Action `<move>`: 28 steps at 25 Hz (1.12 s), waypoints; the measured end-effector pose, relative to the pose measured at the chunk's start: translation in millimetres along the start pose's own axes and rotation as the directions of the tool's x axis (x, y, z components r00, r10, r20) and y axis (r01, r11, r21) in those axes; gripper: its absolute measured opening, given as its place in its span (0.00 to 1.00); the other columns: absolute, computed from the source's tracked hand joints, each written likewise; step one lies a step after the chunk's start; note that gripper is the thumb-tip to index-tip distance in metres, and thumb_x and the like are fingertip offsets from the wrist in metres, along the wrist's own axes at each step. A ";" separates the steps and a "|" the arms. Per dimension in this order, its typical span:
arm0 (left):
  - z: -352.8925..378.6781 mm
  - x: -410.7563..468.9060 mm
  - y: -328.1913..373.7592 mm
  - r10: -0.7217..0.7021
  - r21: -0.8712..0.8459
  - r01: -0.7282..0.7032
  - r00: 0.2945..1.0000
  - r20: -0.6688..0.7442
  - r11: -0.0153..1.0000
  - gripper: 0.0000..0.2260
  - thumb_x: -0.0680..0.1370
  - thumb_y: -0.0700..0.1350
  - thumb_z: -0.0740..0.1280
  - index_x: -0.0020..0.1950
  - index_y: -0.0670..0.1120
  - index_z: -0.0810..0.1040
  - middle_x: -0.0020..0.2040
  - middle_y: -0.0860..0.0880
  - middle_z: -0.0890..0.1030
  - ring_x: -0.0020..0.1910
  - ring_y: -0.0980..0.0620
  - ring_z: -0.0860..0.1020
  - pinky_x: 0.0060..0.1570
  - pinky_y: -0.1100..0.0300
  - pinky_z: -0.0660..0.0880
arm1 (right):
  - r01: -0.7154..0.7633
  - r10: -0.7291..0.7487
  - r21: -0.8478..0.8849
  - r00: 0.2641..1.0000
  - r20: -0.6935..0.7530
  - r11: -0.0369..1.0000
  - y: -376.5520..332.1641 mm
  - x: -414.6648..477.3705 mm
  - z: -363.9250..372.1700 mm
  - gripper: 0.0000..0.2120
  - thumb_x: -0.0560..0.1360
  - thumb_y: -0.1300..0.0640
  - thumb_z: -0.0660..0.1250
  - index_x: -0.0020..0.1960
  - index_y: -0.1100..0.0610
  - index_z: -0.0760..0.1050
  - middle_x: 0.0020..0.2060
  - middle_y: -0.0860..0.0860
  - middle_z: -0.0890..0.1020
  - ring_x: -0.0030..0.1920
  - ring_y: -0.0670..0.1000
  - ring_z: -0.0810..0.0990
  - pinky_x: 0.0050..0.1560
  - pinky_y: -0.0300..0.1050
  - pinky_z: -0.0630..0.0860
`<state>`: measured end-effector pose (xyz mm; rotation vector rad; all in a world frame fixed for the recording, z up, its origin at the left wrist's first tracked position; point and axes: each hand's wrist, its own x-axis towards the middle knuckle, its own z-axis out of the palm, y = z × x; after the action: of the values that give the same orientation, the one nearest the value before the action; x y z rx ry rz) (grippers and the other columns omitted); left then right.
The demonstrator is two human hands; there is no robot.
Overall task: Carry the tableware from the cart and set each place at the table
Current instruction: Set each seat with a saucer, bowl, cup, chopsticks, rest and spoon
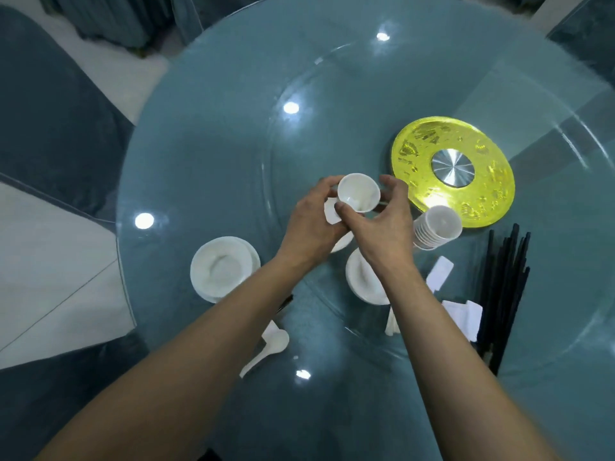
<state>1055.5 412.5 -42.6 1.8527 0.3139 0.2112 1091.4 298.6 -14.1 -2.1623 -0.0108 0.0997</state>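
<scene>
Head view looks steeply down, close over the table (pixel 216 144).

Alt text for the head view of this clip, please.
The left hand and right hand together hold a small white cup above a round glass table. Nearby are a stack of cups, a yellow disc, black chopsticks, a bowl on a plate and a white spoon.

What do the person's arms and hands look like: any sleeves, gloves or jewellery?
Left hand and right hand are bare: no gloves, rings or watch visible. Left arm and right arm are uncovered down to the frame's bottom edge; no sleeve shows.
</scene>
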 end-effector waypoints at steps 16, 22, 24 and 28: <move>-123.9 -7.7 -74.3 -0.166 0.102 0.197 0.952 -0.257 0.975 0.22 0.72 0.35 0.73 0.64 0.49 0.76 0.54 0.56 0.78 0.49 0.75 0.72 0.52 0.60 0.76 | -0.171 0.109 0.167 0.939 0.326 0.971 -38.7 -7.6 127.0 0.10 0.78 0.53 0.63 0.59 0.49 0.78 0.49 0.46 0.84 0.53 0.49 0.83 0.54 0.45 0.77; -150.6 -7.0 -99.5 -0.268 0.075 0.299 0.922 -0.279 0.951 0.25 0.73 0.29 0.63 0.67 0.48 0.77 0.56 0.51 0.80 0.50 0.63 0.76 0.47 0.78 0.70 | -0.226 0.134 0.181 0.900 0.416 0.957 -41.2 -9.0 164.0 0.12 0.78 0.53 0.58 0.53 0.45 0.80 0.51 0.48 0.86 0.55 0.51 0.83 0.61 0.51 0.77; -158.2 -4.4 -108.0 -0.298 0.063 0.327 0.912 -0.282 0.943 0.25 0.73 0.29 0.62 0.67 0.48 0.78 0.55 0.53 0.81 0.51 0.61 0.77 0.50 0.75 0.72 | -0.228 0.134 0.175 0.892 0.432 0.958 -42.1 -7.5 173.8 0.11 0.80 0.56 0.58 0.50 0.43 0.77 0.50 0.48 0.85 0.55 0.52 0.83 0.60 0.51 0.77; -168.9 0.8 -124.2 -0.364 0.049 0.390 0.892 -0.269 0.920 0.24 0.74 0.32 0.60 0.66 0.52 0.78 0.55 0.54 0.82 0.51 0.59 0.79 0.51 0.71 0.73 | -0.245 0.149 0.151 0.872 0.466 0.958 -42.8 -3.8 189.6 0.08 0.81 0.58 0.59 0.54 0.50 0.76 0.53 0.50 0.83 0.56 0.53 0.82 0.62 0.49 0.77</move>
<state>991.9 600.3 -110.8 1.8244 0.8705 0.1659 1074.5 479.3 -83.9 -1.8832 -0.0430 0.6935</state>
